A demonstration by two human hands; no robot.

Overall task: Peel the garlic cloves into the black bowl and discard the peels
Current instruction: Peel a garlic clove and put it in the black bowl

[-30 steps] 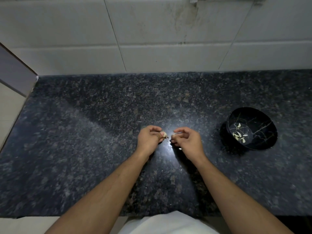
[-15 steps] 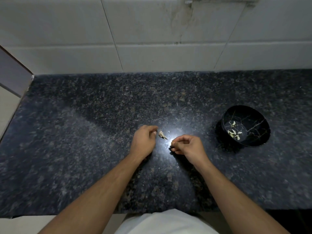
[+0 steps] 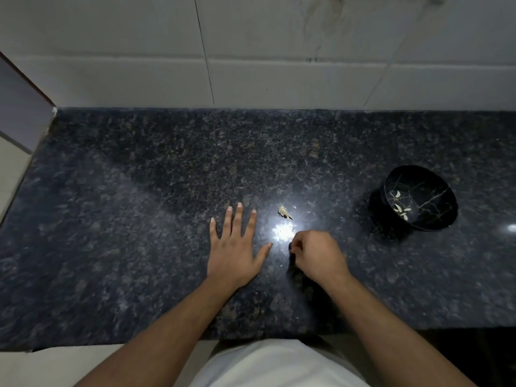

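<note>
My left hand [image 3: 236,247] lies flat on the dark granite counter [image 3: 139,219], fingers spread, holding nothing. My right hand [image 3: 318,254] rests beside it with its fingers curled tight and pinched at the tips, shut on a garlic clove that is hidden inside them. A pale, dry garlic peel [image 3: 285,213] lies loose on the counter just beyond both hands, next to a bright glare spot. The black bowl [image 3: 430,196] stands to the right, apart from my right hand, with several peeled cloves [image 3: 400,209] inside.
A white tiled wall [image 3: 279,65] runs along the back of the counter. The counter ends at a wall corner [image 3: 25,121] on the left. Its front edge is close to my body. A tiny peel crumb [image 3: 294,207] lies near the larger peel.
My hands have come apart. The peel was let go onto the counter, and my left hand opened and went flat. My right hand stayed shut and drew slightly back.
</note>
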